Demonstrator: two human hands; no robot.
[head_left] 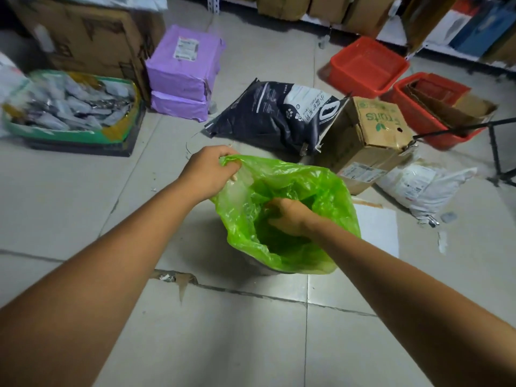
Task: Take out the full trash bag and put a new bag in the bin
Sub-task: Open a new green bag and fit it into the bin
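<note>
A thin, translucent green plastic bag is being gripped at its far-left rim by the left hand, while the right hand is being pressed inside, its grasp unclear.

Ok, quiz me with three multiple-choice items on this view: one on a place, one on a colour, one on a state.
1. Where is the right hand?
A. Inside the bag's mouth
B. On the cardboard box
C. Flat on the floor

2. What colour is the bag?
A. Black
B. Green
C. White

3. What is the left hand doing?
A. Hanging open
B. Pinching the bag's rim
C. Holding a tub

Answers: 1 A, the hand sits within the opening. 2 B, the plastic is bright translucent green. 3 B, its fingers are closed on the raised edge.
</note>
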